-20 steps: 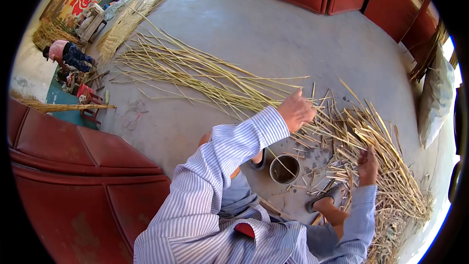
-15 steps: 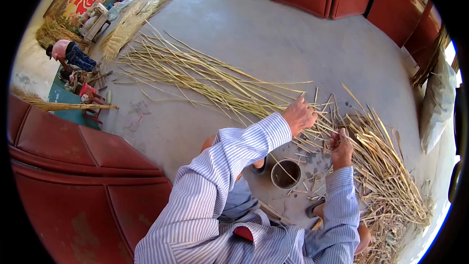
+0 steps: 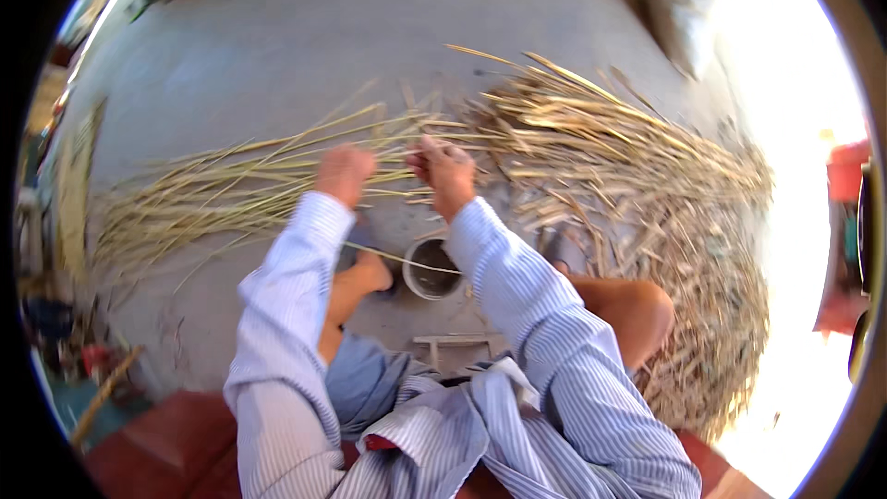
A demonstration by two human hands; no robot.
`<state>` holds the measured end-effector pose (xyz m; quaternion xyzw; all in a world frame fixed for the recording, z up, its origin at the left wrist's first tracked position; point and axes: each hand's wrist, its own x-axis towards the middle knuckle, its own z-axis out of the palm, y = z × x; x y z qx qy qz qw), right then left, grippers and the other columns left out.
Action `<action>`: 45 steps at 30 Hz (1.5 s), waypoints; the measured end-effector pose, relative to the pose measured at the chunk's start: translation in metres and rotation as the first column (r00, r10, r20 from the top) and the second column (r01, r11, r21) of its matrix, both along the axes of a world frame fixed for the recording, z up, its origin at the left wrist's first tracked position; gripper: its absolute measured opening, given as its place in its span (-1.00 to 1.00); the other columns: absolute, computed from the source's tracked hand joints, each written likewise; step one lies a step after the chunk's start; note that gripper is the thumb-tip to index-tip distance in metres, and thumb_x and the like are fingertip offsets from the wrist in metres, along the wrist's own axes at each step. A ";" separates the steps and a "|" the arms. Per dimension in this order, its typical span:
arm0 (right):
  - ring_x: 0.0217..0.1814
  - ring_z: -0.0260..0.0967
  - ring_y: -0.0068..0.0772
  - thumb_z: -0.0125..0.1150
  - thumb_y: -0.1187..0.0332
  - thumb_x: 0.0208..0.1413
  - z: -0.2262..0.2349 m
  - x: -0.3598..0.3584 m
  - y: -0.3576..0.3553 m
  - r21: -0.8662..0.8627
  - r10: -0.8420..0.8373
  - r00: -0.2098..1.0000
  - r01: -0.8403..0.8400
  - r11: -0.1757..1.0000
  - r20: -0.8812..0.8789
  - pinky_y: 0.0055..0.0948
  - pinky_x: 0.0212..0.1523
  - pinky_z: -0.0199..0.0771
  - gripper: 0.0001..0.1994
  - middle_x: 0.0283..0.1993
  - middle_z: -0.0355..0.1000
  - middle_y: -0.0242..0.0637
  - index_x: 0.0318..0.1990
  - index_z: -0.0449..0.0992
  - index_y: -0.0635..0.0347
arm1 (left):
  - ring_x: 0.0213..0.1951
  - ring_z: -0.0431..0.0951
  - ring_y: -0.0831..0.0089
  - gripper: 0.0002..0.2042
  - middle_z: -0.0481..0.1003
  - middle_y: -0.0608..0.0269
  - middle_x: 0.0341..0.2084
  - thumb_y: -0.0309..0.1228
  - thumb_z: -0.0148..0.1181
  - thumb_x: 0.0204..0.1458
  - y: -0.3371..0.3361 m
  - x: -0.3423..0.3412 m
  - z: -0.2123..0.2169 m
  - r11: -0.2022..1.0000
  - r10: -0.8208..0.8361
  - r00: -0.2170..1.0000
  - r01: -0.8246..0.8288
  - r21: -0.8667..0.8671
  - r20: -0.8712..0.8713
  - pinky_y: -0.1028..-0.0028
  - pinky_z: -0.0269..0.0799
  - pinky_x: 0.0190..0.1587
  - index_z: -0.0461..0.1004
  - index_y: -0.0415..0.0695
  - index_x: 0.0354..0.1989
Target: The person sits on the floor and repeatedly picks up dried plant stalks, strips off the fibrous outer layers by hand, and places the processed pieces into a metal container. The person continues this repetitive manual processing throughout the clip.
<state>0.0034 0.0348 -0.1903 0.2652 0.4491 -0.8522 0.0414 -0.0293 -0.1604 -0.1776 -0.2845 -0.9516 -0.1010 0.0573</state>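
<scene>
Straw-coloured stalks [image 3: 277,180] spread in a long band over grey concrete floor [image 3: 277,65], thickening at right into a tangled heap [image 3: 665,194]. Left hand [image 3: 344,173] down on the band, fingers curled over a few stalks, back of hand toward camera; exact grip not clear. Right hand [image 3: 445,171] just beside it, closed around thin stalks that run off to the right. Both hands close together, near the middle of the band, above a small round pot [image 3: 432,270] set on the floor between the knees. One thin stalk [image 3: 407,261] lying across the pot's rim. Striped pale-blue sleeves [image 3: 296,286] reaching up from the lower edge. Bare right knee [image 3: 637,310] beside the heap, bare left foot [image 3: 365,275] just left of the pot. Short wooden piece [image 3: 453,342] on the floor below the pot. Red surface [image 3: 166,453] under the seated person at lower left. Heap's far side washed out in bright light at right.
</scene>
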 end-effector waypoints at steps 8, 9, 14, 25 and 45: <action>-0.33 0.50 -0.42 0.12 0.34 0.25 -0.096 0.053 0.295 0.118 -0.855 0.472 0.856 0.503 0.215 -0.53 -0.39 0.47 -0.84 -0.35 0.54 -0.24 -0.15 0.47 0.24 | -0.27 0.54 0.03 -0.83 0.54 -0.01 -0.40 -0.38 0.33 -0.12 -0.035 -0.038 0.018 0.926 0.121 0.993 -0.109 -0.362 0.009 0.10 0.43 -0.23 0.49 -0.15 -0.41; -0.31 0.50 -0.38 0.10 0.33 0.26 -0.120 0.077 0.329 0.139 -0.872 0.412 0.879 0.457 0.264 -0.48 -0.36 0.48 -0.82 -0.31 0.54 -0.20 -0.12 0.45 0.23 | -0.24 0.54 0.04 -0.80 0.55 -0.01 -0.37 -0.35 0.35 -0.12 -0.030 -0.042 0.025 0.926 0.131 0.991 -0.132 -0.355 -0.027 0.11 0.43 -0.20 0.49 -0.16 -0.38; -0.21 0.51 -0.20 0.03 0.24 0.26 -0.227 0.133 0.368 0.069 -0.584 0.729 0.603 0.795 0.356 -0.26 -0.25 0.51 -0.70 -0.13 0.50 -0.06 0.05 0.39 0.20 | -0.21 0.52 0.03 -0.72 0.55 0.01 -0.33 -0.41 0.36 -0.15 0.036 -0.028 0.065 0.964 0.059 0.998 -0.061 -0.259 -0.019 0.13 0.39 -0.18 0.51 -0.19 -0.23; -0.40 0.32 -0.51 0.20 0.25 0.21 -0.261 0.031 0.307 0.077 -0.418 0.775 0.436 0.896 0.473 -0.58 -0.50 0.34 -0.75 -0.34 0.45 -0.35 -0.11 0.44 0.25 | -0.25 0.47 0.12 -0.68 0.51 0.08 -0.37 -0.39 0.38 -0.19 0.113 0.009 0.085 0.946 -0.176 0.961 0.224 -0.234 0.212 0.22 0.31 -0.17 0.50 -0.22 -0.24; -0.68 0.06 -0.58 0.34 0.09 0.09 -0.223 0.047 0.333 -0.287 -0.529 0.749 0.650 0.704 0.398 -0.50 -0.65 0.09 -0.71 -0.65 0.26 -0.54 -0.47 0.40 -0.03 | -0.25 0.47 0.08 -0.67 0.51 0.06 -0.35 -0.33 0.36 -0.18 0.123 0.018 0.081 0.934 -0.210 0.915 0.292 -0.206 0.343 0.19 0.32 -0.15 0.50 -0.20 -0.22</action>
